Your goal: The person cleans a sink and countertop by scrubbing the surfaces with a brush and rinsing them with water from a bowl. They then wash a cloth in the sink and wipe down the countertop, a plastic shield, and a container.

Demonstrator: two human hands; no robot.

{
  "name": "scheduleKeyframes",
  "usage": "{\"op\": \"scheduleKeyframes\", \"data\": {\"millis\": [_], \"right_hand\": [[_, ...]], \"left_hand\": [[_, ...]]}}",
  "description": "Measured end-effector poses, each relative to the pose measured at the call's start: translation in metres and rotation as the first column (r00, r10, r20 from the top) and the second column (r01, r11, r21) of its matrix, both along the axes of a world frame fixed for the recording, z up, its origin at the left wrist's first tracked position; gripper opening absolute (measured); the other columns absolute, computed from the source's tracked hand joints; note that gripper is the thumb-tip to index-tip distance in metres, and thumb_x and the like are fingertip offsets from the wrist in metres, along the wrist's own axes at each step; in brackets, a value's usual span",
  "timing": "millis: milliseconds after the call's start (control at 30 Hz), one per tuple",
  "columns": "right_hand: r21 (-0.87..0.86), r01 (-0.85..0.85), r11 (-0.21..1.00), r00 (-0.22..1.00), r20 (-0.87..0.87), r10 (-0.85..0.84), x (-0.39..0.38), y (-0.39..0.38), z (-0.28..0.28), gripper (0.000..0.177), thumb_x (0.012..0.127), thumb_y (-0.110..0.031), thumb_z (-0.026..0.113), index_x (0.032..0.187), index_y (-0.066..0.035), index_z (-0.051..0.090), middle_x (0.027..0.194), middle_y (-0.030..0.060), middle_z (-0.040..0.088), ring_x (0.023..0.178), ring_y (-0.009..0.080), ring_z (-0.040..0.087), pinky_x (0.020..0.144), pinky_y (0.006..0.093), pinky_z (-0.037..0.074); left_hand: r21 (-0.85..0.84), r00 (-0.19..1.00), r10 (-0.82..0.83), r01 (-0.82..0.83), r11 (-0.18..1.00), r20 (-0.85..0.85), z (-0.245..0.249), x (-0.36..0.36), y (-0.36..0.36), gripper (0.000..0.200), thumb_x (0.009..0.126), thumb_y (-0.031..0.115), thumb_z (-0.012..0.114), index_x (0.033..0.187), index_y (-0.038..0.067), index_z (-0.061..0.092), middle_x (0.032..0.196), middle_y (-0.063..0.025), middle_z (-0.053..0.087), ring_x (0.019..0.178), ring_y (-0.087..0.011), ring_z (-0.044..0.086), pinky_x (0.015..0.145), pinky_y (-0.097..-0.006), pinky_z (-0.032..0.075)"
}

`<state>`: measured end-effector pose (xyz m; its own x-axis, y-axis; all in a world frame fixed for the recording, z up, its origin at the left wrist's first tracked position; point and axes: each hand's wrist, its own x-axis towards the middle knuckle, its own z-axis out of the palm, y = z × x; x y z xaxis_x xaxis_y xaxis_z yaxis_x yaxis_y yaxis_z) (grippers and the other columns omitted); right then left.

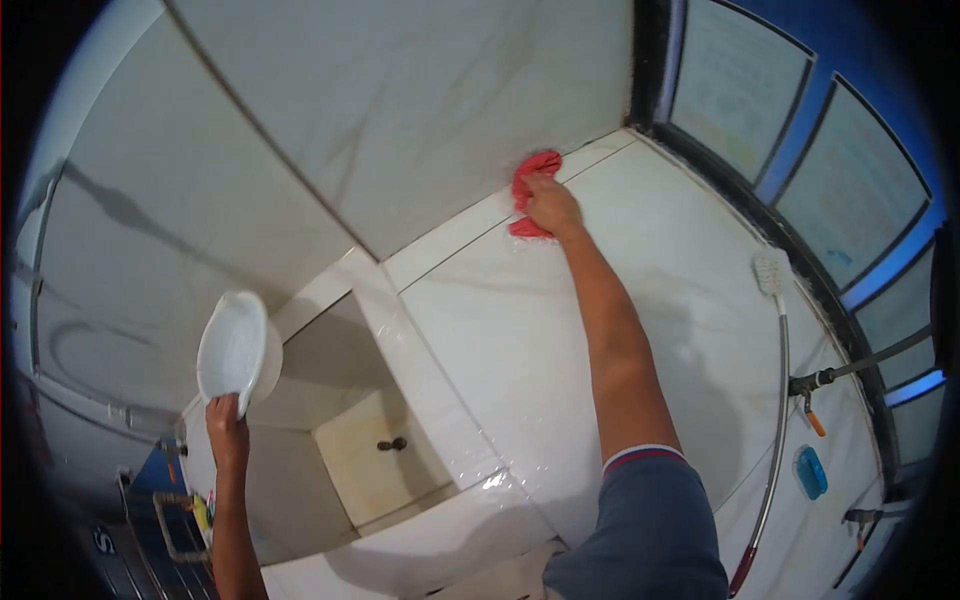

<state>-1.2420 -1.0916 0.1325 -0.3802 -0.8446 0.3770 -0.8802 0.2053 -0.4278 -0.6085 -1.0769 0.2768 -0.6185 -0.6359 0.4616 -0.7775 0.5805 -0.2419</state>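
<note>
My left hand [227, 428] grips the rim of a white plastic bowl [232, 350], which is tilted above the left side of a tiled basin [385, 300]. The fingers of my right hand [552, 205] press a red cloth [540, 163] against the white tiled surface, right where it meets the marbled wall. Part of the cloth shows on either side of the hand. Wet spots shine on the tiles near the basin's edge.
A long-handled white brush [772, 270] lies along the right side, beside a tap with an orange handle [815, 415] and a blue brush [811, 472]. Framed windows [850, 180] line the right. A dark drain fitting [392, 444] sits in the basin.
</note>
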Motion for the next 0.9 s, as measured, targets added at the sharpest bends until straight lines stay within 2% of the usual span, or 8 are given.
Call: {"op": "scheduleKeyframes", "data": {"millis": [100, 400, 467, 567, 600, 700, 867, 900], "right_hand": [[-0.012, 0.028, 1.000, 0.997, -0.077, -0.028, 0.087, -0.011, 0.005, 0.049, 0.078, -0.014, 0.048, 0.127, -0.008, 0.045, 0.132, 0.0137, 0.044, 0.122, 0.0265, 0.040, 0.103, 0.0348, 0.032], [-0.250, -0.534, 0.808, 0.782, 0.216, 0.584, 0.380, 0.006, 0.008, 0.023, 0.074, -0.005, 0.051, 0.092, -0.009, 0.064, 0.101, 0.0100, 0.062, 0.095, 0.0279, 0.057, 0.085, 0.0374, 0.045], [-0.398, -0.427, 0.812, 0.489, 0.654, 0.577, 0.411, -0.002, -0.011, 0.027, 0.075, 0.000, 0.046, 0.095, -0.007, 0.063, 0.093, 0.0127, 0.063, 0.085, 0.0274, 0.060, 0.077, 0.0346, 0.048], [-0.452, -0.311, 0.836, 0.363, 0.757, 0.544, 0.379, 0.025, 0.015, 0.033, 0.083, 0.005, 0.033, 0.101, 0.000, 0.060, 0.084, 0.0104, 0.063, 0.069, 0.0150, 0.061, 0.063, 0.0280, 0.051], [-0.399, -0.292, 0.870, 0.159, 0.876, 0.455, 0.354, 0.055, 0.050, 0.034, 0.084, 0.005, 0.031, 0.102, 0.000, 0.060, 0.084, 0.0103, 0.063, 0.065, 0.0146, 0.060, 0.061, 0.0277, 0.051], [-0.435, -0.118, 0.893, 0.429, 0.789, 0.441, 0.253, 0.121, 0.065, 0.033, 0.085, -0.004, 0.034, 0.111, 0.000, 0.054, 0.084, 0.0104, 0.063, 0.067, 0.0184, 0.062, 0.063, 0.0309, 0.053], [-0.252, 0.146, 0.957, 0.507, 0.850, 0.146, 0.135, 0.296, 0.055, 0.036, 0.083, 0.000, 0.035, 0.114, -0.001, 0.053, 0.103, 0.0095, 0.061, 0.067, 0.0138, 0.060, 0.063, 0.0261, 0.052], [-0.143, 0.186, 0.972, 0.737, 0.675, -0.042, 0.117, 0.325, 0.018, 0.035, 0.083, -0.002, 0.038, 0.114, -0.003, 0.054, 0.111, 0.0093, 0.058, 0.075, 0.0151, 0.061, 0.069, 0.0262, 0.051]], "left_hand": [[-0.040, 0.999, -0.052, 0.052, 0.998, -0.007, 0.005, 0.004, 0.000, 0.023, 0.064, -0.008, 0.054, 0.085, 0.000, 0.057, 0.078, -0.0149, 0.058, 0.076, -0.0340, 0.053, 0.067, -0.0416, 0.043], [0.049, 0.994, -0.087, 0.090, 0.995, -0.060, 0.024, 0.024, 0.013, 0.023, 0.064, -0.007, 0.056, 0.085, 0.002, 0.057, 0.079, -0.0143, 0.058, 0.078, -0.0337, 0.053, 0.069, -0.0415, 0.042], [0.050, 0.991, -0.125, 0.127, 0.991, -0.042, 0.029, 0.036, 0.013, 0.024, 0.062, -0.006, 0.057, 0.083, 0.004, 0.057, 0.077, -0.0113, 0.058, 0.077, -0.0306, 0.053, 0.069, -0.0398, 0.042], [0.029, 0.985, -0.166, 0.168, 0.985, -0.046, 0.027, 0.049, 0.008, 0.024, 0.060, -0.005, 0.057, 0.082, 0.006, 0.056, 0.076, -0.0084, 0.058, 0.076, -0.0272, 0.053, 0.069, -0.0370, 0.042], [0.033, 0.986, -0.160, 0.162, 0.986, -0.051, 0.029, 0.052, 0.010, 0.024, 0.060, -0.005, 0.057, 0.082, 0.006, 0.056, 0.076, -0.0084, 0.058, 0.076, -0.0272, 0.053, 0.069, -0.0370, 0.042], [0.060, 0.969, -0.242, 0.245, 0.968, -0.055, 0.028, 0.060, 0.017, 0.023, 0.061, -0.005, 0.056, 0.081, 0.006, 0.056, 0.076, -0.0079, 0.058, 0.076, -0.0272, 0.053, 0.068, -0.0367, 0.041], [-0.049, 0.927, -0.350, 0.346, 0.937, -0.137, 0.011, 0.075, 0.022, 0.022, 0.063, -0.005, 0.055, 0.082, 0.005, 0.057, 0.076, -0.0086, 0.058, 0.073, -0.0274, 0.054, 0.065, -0.0375, 0.041], [-0.039, 0.910, -0.387, 0.386, 0.922, -0.147, 0.013, 0.075, 0.022, 0.022, 0.063, -0.005, 0.055, 0.082, 0.005, 0.057, 0.076, -0.0086, 0.058, 0.073, -0.0274, 0.054, 0.065, -0.0375, 0.041]]}}
